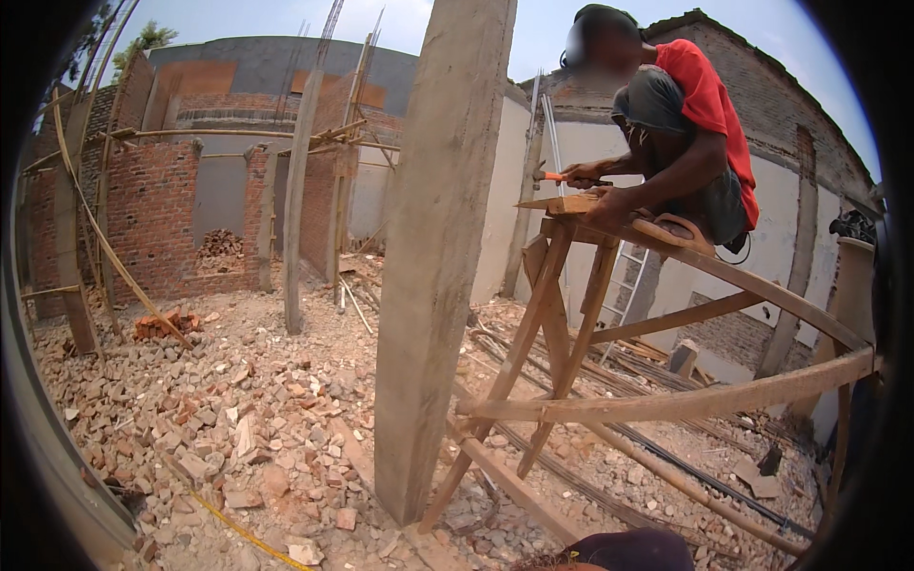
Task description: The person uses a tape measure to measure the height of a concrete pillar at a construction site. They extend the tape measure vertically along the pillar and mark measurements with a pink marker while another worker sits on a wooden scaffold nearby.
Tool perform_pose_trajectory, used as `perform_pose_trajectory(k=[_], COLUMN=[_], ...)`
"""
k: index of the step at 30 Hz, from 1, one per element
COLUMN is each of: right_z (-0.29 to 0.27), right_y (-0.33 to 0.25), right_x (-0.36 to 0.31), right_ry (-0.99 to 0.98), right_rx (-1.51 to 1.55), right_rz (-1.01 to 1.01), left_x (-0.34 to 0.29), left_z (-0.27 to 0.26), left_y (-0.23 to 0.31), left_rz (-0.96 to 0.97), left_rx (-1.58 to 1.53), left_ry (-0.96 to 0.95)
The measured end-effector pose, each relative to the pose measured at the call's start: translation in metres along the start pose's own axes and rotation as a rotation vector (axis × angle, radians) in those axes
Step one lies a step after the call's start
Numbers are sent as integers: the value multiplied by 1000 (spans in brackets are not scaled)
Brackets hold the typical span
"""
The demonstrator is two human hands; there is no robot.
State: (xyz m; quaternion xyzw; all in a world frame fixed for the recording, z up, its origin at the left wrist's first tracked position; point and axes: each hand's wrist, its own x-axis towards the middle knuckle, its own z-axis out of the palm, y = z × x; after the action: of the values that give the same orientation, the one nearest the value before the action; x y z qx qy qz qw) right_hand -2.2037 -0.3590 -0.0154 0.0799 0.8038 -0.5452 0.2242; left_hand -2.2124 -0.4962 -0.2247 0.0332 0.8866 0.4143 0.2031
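From this standing position, no text, label, brand, number or sign is legible. The concrete column [438,266], the co-worker's red shirt [714,100] and the hammer [548,175] present no readable characters. On the yellow strip [255,542] across the rubble [219,409], any markings are too small to read.

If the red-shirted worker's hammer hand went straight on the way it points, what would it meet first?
Pointing toward the picture's left, that hand, hammer leading, would probably meet the grey concrete column first, though depth is unclear in this single view and it might pass behind.
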Motion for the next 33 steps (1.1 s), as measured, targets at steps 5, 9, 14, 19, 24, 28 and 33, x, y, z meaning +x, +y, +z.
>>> perform_pose_trajectory(k=[5,9,14,19,24,28,33], right_z=[26,49,73,86,75,56,43], right_y=[17,39,81,104,76,35,9], right_x=[4,10,24,34,14,-12,-34], right_ry=[-45,-76,-84,9,-33,-44,-101], right_rx=[-49,-99,-166,-282,-157,-123,-166], right_rz=[-3,-21,-46,37,53,54,-2], left_x=[-19,-48,-82,-99,-123,-117,-97], left_z=[6,7,-63,-133,-129,-115,-127], left_y=[-33,-42,13,76,113,118,93], left_rz=[-43,-182,-430,-398,-468,-557,-415], left_rx=[-65,-375,-1051,-1232,-1162,-1186,-1134], left_ry=[-21,-28,132,280,118,193,299])
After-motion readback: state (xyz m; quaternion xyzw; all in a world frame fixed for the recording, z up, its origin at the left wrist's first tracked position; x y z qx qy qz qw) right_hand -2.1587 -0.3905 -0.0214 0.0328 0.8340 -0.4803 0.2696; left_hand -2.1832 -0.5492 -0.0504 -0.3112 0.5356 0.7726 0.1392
